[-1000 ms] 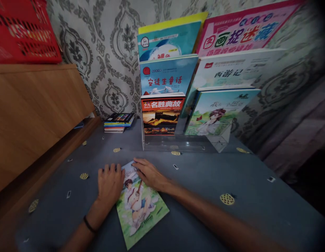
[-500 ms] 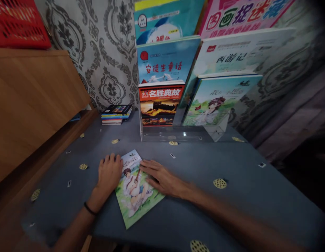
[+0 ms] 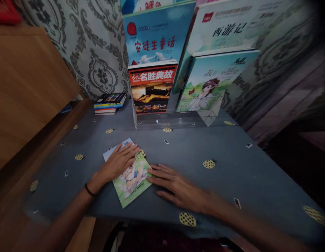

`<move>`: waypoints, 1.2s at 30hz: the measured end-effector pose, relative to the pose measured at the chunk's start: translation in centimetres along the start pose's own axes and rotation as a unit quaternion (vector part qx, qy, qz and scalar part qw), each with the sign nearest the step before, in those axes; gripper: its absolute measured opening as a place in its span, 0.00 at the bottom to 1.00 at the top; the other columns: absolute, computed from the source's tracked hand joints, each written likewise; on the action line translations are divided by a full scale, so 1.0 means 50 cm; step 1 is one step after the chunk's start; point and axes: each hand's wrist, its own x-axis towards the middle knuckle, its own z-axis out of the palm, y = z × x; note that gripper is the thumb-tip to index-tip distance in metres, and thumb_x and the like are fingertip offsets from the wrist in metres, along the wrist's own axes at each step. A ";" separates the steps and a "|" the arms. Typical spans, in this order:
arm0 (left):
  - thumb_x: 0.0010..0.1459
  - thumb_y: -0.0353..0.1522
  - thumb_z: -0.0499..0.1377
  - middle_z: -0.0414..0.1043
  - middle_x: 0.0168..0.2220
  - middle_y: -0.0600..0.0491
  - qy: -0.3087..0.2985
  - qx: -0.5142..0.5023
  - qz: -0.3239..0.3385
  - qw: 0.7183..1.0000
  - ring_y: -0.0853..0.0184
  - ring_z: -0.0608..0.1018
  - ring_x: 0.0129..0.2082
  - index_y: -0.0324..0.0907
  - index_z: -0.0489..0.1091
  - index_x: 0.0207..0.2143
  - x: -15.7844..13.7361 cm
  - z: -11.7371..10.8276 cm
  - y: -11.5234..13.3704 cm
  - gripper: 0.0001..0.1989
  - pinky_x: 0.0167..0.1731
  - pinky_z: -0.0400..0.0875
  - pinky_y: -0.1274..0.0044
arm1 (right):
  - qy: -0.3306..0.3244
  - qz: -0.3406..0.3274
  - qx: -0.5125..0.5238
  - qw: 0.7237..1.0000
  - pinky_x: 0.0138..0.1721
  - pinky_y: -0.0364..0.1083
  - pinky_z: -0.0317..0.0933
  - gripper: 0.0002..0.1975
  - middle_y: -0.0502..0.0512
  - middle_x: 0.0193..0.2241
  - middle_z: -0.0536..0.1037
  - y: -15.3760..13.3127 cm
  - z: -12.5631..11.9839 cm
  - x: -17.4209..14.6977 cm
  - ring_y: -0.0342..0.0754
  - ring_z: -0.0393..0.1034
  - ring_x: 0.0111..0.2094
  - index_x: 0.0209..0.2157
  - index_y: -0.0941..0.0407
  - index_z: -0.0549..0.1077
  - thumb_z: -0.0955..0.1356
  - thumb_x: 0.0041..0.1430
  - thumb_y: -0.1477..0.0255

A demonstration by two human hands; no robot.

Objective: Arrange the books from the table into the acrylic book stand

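Observation:
A thin book (image 3: pixel 131 190) with a green and pale blue illustrated cover lies tilted on the dark grey table cover (image 3: pixel 188 150). Across its upper half rests my left hand (image 3: pixel 119 160), fingers stretched out and covering part of the title and the drawn figure. A black band (image 3: pixel 89 190) circles the left wrist. My right hand (image 3: pixel 177 185) lies flat beside the book's right edge, fingers extended, its fingertips at that edge.
Behind the book stands a clear acrylic rack (image 3: pixel 173 120) with several upright books, among them a red-topped one (image 3: pixel 152 87). A small stack of books (image 3: pixel 110 104) sits at the back left. A wooden cabinet (image 3: pixel 28 87) is at the left, patterned wallpaper (image 3: pixel 99 66) behind.
My left hand has moved from the book's left edge onto its cover. My right hand has slid off the cover to its right edge. The view has tipped downward.

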 end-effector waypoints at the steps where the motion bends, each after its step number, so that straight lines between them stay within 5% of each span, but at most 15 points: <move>1: 0.72 0.41 0.41 0.58 0.68 0.51 0.008 0.006 -0.031 0.999 0.61 0.57 0.70 0.48 0.56 0.67 0.007 0.000 -0.004 0.25 0.66 0.53 0.59 | 0.000 0.002 0.000 1.000 0.69 0.59 0.49 0.25 0.56 0.66 0.64 -0.001 -0.002 0.001 0.52 0.53 0.68 0.65 0.51 0.63 0.65 0.68 0.67; 6: 0.72 0.40 0.40 0.56 0.69 0.44 0.032 0.037 -0.114 0.992 0.57 0.56 0.70 0.39 0.56 0.67 0.027 0.001 -0.017 0.27 0.65 0.54 0.55 | 0.004 0.005 0.030 1.000 0.70 0.59 0.47 0.24 0.54 0.66 0.64 0.002 0.000 0.000 0.52 0.52 0.69 0.65 0.49 0.63 0.64 0.69 0.64; 17: 0.73 0.40 0.40 0.53 0.70 0.52 -0.055 -0.045 0.113 0.991 0.64 0.52 0.71 0.48 0.51 0.69 -0.042 -0.017 0.123 0.25 0.70 0.39 0.58 | 0.101 0.069 0.175 0.977 0.64 0.60 0.58 0.28 0.56 0.65 0.65 0.021 0.005 -0.012 0.53 0.62 0.64 0.68 0.48 0.54 0.58 0.71 0.57; 27: 0.65 0.45 0.56 0.56 0.69 0.52 -0.090 -0.141 0.163 0.972 0.58 0.56 0.70 0.56 0.53 0.68 -0.076 -0.046 0.121 0.31 0.70 0.40 0.55 | 0.091 0.086 0.149 0.981 0.63 0.58 0.59 0.26 0.55 0.63 0.68 0.012 0.002 -0.011 0.53 0.64 0.63 0.66 0.49 0.60 0.57 0.71 0.56; 31: 0.67 0.47 0.52 0.55 0.70 0.53 -0.100 -0.106 0.152 0.978 0.58 0.54 0.71 0.56 0.55 0.67 -0.088 -0.032 0.120 0.28 0.70 0.39 0.56 | 0.086 0.095 0.147 0.981 0.64 0.59 0.58 0.27 0.57 0.63 0.68 0.016 0.001 -0.008 0.53 0.63 0.63 0.66 0.51 0.60 0.56 0.72 0.56; 36: 0.70 0.46 0.45 0.59 0.68 0.51 0.008 -0.087 0.022 0.996 0.55 0.55 0.70 0.53 0.60 0.65 -0.057 0.015 0.153 0.25 0.69 0.41 0.53 | 0.143 0.124 0.108 0.976 0.64 0.61 0.58 0.27 0.57 0.62 0.69 0.033 -0.003 0.010 0.54 0.64 0.63 0.65 0.50 0.62 0.55 0.71 0.54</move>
